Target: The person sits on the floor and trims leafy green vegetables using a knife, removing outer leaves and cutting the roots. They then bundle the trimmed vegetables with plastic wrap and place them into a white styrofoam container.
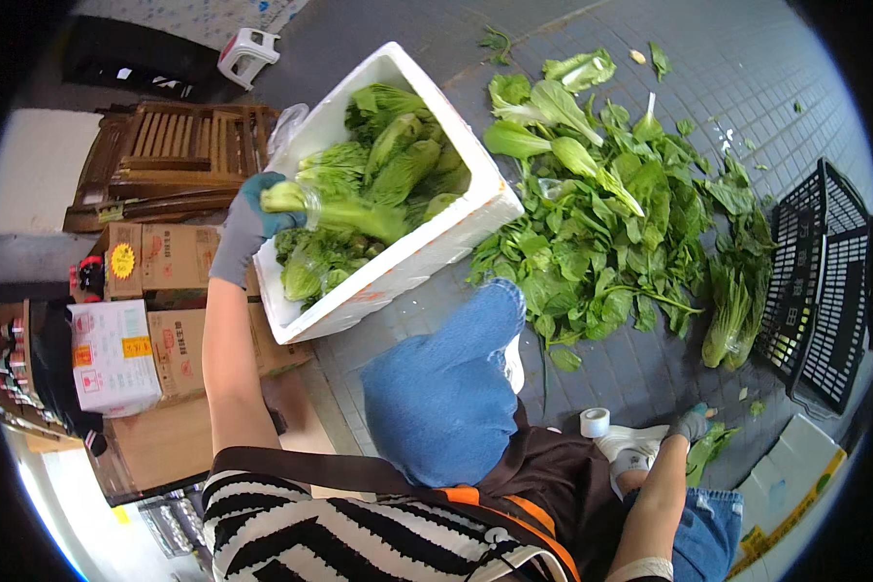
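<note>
My left hand (258, 207), in a grey and green work glove, grips a pale green bunch of leafy vegetable (349, 217) with a clear band round its stalk. It is over the left side of a white styrofoam box (400, 273), in which several heads of leafy greens (404, 160) lie. At the lower right, my right hand (691, 423), gloved with bare fingertips, is low beside my white shoe, against some green leaves (709, 447); its grip is hard to see. A big heap of loose leafy greens (589, 247) covers the floor right of the box.
A black plastic basket (807, 291) stands at the right beside tied greens (727, 320). A roll of white tape (594, 422) is near my shoe. Cardboard boxes (182, 356) and folded wooden furniture (182, 145) are at the left, a white stool (249, 57) farther back.
</note>
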A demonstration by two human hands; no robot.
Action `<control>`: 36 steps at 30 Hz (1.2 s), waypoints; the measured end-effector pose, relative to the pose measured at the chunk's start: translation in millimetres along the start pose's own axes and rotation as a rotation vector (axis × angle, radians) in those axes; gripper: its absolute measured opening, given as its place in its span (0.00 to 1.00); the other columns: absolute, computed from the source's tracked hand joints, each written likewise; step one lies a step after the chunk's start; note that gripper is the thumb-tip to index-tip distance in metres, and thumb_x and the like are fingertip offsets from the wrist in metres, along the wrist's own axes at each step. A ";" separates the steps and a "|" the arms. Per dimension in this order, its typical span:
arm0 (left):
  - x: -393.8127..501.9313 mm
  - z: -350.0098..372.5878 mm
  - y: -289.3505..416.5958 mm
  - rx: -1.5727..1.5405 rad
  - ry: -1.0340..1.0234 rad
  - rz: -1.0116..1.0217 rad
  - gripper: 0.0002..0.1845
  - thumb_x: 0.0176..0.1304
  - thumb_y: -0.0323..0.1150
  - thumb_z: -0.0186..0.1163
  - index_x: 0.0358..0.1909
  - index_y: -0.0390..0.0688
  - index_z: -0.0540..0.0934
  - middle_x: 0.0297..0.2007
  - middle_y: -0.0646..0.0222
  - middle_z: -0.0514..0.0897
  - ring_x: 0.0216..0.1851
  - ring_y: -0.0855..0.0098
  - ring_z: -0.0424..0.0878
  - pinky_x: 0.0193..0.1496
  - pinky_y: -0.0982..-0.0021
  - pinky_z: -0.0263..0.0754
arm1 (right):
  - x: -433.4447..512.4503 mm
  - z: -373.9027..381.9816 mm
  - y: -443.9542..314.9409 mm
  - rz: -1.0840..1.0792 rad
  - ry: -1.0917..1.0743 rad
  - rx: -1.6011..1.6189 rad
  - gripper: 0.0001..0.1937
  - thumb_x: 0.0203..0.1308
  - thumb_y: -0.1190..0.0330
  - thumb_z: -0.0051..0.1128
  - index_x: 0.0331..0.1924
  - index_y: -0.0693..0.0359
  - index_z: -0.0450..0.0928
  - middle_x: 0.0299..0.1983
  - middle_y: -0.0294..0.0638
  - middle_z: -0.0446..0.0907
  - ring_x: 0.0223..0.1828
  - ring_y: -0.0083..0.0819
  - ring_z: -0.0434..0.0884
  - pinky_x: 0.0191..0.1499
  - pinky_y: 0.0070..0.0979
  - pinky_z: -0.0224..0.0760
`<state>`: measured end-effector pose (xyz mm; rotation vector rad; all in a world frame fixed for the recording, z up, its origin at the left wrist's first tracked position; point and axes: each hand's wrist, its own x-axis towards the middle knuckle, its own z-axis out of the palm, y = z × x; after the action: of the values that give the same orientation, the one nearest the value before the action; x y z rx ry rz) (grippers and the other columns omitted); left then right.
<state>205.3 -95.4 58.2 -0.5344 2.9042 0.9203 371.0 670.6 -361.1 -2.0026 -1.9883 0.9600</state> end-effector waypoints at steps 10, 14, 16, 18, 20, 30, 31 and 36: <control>-48.8 74.3 79.5 -1.531 -0.020 -0.144 0.31 0.60 0.55 0.56 0.58 0.45 0.71 0.52 0.60 0.77 0.49 0.59 0.79 0.34 0.59 0.85 | -67.1 50.9 -38.3 -0.383 -0.389 0.947 0.16 0.55 0.73 0.59 0.48 0.59 0.71 0.37 0.33 0.77 0.33 0.23 0.74 0.35 0.21 0.70; -64.7 111.9 66.9 -1.700 -0.310 -0.376 0.33 0.58 0.64 0.52 0.52 0.46 0.75 0.40 0.57 0.83 0.28 0.55 0.83 0.22 0.61 0.82 | -187.0 9.6 -106.2 -0.389 -0.721 0.913 0.12 0.59 0.73 0.56 0.47 0.56 0.71 0.28 0.32 0.74 0.19 0.19 0.68 0.20 0.18 0.63; -68.6 126.1 66.4 -1.681 -0.359 -0.406 0.34 0.57 0.64 0.52 0.50 0.45 0.76 0.35 0.55 0.84 0.22 0.57 0.82 0.18 0.63 0.81 | -228.5 -3.4 -125.5 -0.390 -0.771 0.943 0.09 0.60 0.73 0.54 0.45 0.57 0.72 0.24 0.32 0.72 0.17 0.22 0.69 0.18 0.21 0.63; -65.6 134.5 65.0 -1.653 -0.391 -0.421 0.33 0.57 0.64 0.54 0.50 0.45 0.76 0.34 0.56 0.84 0.22 0.57 0.82 0.18 0.63 0.81 | -244.4 -5.8 -131.8 -0.492 -0.880 0.901 0.10 0.59 0.73 0.56 0.45 0.58 0.73 0.25 0.33 0.74 0.17 0.22 0.70 0.19 0.21 0.66; -63.9 138.3 49.5 -1.643 -0.455 -0.336 0.30 0.57 0.61 0.57 0.51 0.48 0.75 0.37 0.61 0.84 0.29 0.60 0.84 0.25 0.61 0.84 | -275.5 -15.5 -143.4 -0.503 -1.022 0.927 0.10 0.59 0.72 0.56 0.45 0.59 0.72 0.26 0.35 0.75 0.18 0.23 0.72 0.21 0.22 0.68; -65.9 151.3 94.7 -1.427 -0.301 -0.011 0.21 0.63 0.36 0.60 0.57 0.44 0.71 0.49 0.66 0.78 0.48 0.68 0.79 0.47 0.59 0.82 | -435.9 -85.8 -220.3 -0.258 -1.458 0.911 0.11 0.62 0.68 0.57 0.45 0.62 0.72 0.38 0.44 0.81 0.33 0.32 0.82 0.35 0.29 0.78; -70.5 148.7 109.4 -1.325 -0.251 0.058 0.22 0.62 0.34 0.61 0.57 0.43 0.71 0.49 0.65 0.78 0.49 0.68 0.78 0.48 0.61 0.81 | -448.7 -91.5 -232.5 -0.212 -1.488 0.937 0.11 0.61 0.69 0.58 0.45 0.62 0.73 0.36 0.42 0.81 0.32 0.28 0.81 0.35 0.23 0.76; -66.1 151.3 128.6 -0.073 0.338 1.122 0.40 0.39 0.39 0.75 0.57 0.43 0.70 0.63 0.48 0.61 0.63 0.47 0.62 0.63 0.54 0.62 | -468.2 -54.8 -258.2 0.022 -1.710 1.248 0.16 0.64 0.63 0.56 0.52 0.59 0.68 0.47 0.40 0.78 0.45 0.34 0.80 0.47 0.35 0.77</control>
<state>215.1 109.0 14.4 1.1912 3.3860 1.0364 226.1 273.7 -29.0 -0.2230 -0.7041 3.2331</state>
